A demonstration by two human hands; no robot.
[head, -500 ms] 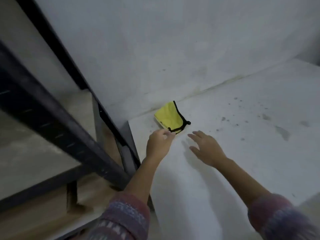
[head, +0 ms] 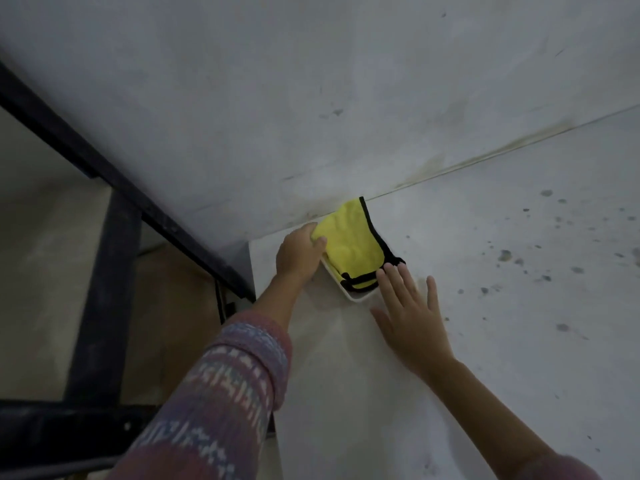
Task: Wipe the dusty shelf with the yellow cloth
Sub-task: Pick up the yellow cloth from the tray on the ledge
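Yellow cloth (head: 349,247) between both hands

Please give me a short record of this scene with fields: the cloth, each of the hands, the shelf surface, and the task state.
cloth: yellow cloth with black edging, folded, lying against the wall
left hand: left hand grips the cloth's left edge
right hand: right hand open, flat on the shelf, fingertips at the cloth's corner
shelf: white shelf, dark specks toward the right
task state: wiping not yet visible
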